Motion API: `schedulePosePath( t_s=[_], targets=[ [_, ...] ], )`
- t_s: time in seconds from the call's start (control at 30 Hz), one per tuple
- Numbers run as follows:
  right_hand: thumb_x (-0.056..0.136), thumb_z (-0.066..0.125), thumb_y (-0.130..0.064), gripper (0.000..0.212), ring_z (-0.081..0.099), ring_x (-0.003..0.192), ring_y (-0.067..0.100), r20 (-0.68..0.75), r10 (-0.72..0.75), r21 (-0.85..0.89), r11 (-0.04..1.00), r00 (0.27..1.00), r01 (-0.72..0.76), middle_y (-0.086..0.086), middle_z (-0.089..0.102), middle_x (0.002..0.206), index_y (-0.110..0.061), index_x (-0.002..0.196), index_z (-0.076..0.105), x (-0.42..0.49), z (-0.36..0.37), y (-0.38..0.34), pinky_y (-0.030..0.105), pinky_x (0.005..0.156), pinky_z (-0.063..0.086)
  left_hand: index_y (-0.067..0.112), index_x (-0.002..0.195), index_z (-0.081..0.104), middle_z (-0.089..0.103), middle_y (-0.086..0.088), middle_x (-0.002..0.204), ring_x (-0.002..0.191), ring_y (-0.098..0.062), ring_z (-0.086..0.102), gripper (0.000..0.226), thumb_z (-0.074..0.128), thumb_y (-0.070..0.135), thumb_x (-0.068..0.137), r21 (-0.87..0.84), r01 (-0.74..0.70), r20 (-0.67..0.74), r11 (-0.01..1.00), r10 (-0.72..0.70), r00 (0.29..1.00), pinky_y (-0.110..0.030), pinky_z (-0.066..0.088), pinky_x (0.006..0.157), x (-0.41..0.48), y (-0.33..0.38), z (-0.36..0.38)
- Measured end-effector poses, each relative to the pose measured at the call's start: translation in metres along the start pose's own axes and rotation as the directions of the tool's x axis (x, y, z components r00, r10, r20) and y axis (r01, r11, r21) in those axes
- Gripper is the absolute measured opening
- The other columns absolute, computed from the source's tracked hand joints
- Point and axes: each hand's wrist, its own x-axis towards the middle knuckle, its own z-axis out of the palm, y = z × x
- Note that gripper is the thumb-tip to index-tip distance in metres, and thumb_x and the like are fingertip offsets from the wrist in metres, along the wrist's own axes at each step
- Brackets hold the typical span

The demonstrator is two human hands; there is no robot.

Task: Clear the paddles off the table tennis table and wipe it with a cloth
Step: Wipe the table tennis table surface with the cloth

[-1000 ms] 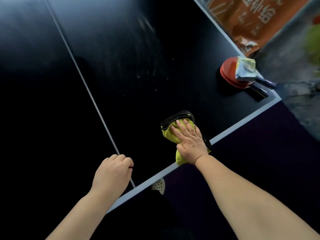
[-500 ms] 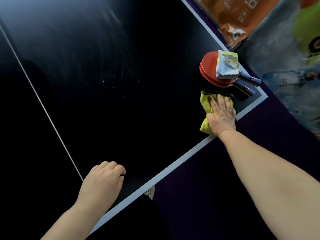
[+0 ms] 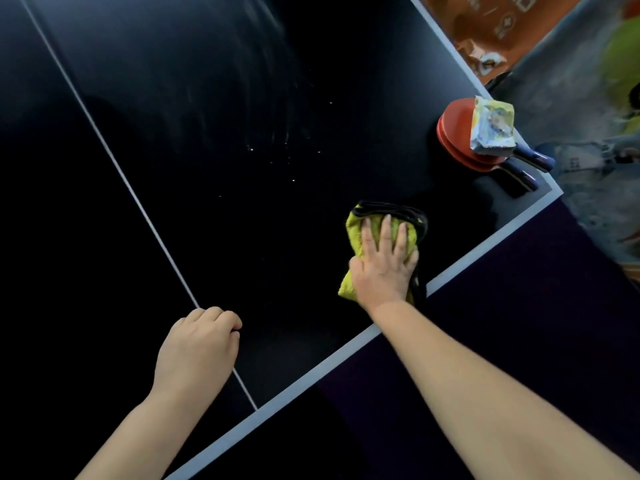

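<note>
Step in hand (judged): wipe phase, w/ the clear-off step not yet done. R hand (image 3: 382, 268) is lying flat on the cloth (image 3: 356, 226), fingers straight and spread, palm pressing it onto the surface (image 3: 242, 237); it is gripping nothing. The cloth (yellow-green, black trim, bunched) is sitting just inside the near edge, between the ctr line (image 3: 138, 199) and the near-right corner. L hand (image 3: 197, 348) is resting on the surface at the ctr line, close to the near edge, fingers curled under into a fist w/ nothing visible in it; it is prob. bracing the body. The paddles (image 3: 455, 133) (2, red, stacked) are lying at the near-right corner, handles pointing at the right edge, w/ a small packet (image 3: 491, 124) sitting on top; they are not touching the cloth. White specks (image 3: 293, 180) and faint smear arcs (image 3: 270, 46) are showing farther in from the near edge, so that zone is prob. needing another pass. Next move is calling for one of two actions: (a) sliding the cloth under flat-palm pressure out over the specks, or (b) lifting the paddles and packet off so the corner patch under them is reachable. For (b), L hand is free. Risk: a wipe stroke toward the corner is likely to nudge the stack over the edge.
</note>
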Motion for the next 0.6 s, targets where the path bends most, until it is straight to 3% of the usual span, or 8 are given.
schedulePosePath(
  t_s=[0.23,0.43,0.6],
  targets=[
    [0.096,0.029,-0.043,0.073,-0.034,0.142,0.03,0.122,-0.316,-0.049,0.945,0.941,0.324,0.004,-0.034,0.157,-0.035,0.151,-0.019,-0.055,0.024,-0.108,0.06,0.114,-0.014,0.012,0.077,0.07,0.064,0.003,0.07,0.067,-0.023,0.063,0.02,0.08,0.0,0.064,-0.052,0.182,-0.038,0.982,-0.185,0.982,-0.034,0.051,0.061,-0.024,-0.05,-0.016],
    [0.096,0.034,-0.041,0.07,-0.035,0.141,0.028,0.186,-0.683,-0.057,0.71,0.706,0.702,0.001,-0.028,0.159,-0.035,0.154,-0.006,-0.091,0.054,-0.183,0.06,0.111,-0.018,0.011,0.078,0.07,0.065,-0.001,0.074,0.073,-0.026,0.062,0.017,0.076,-0.002,0.068,-0.027,0.286,-0.115,0.958,-0.288,0.951,-0.036,0.05,0.062,-0.033,-0.082,-0.023],
    [0.094,0.034,-0.042,0.068,-0.02,0.148,0.02,0.165,-0.823,-0.172,0.518,0.543,0.838,-0.005,-0.013,0.163,-0.038,0.155,0.002,-0.048,0.041,-0.159,0.049,0.118,-0.013,0.011,0.077,0.07,0.064,-0.001,0.074,0.073,-0.026,0.062,0.015,0.075,-0.001,0.069,-0.02,0.273,-0.114,0.962,-0.273,0.955,-0.036,0.049,0.062,-0.012,-0.078,-0.026]
  ],
)
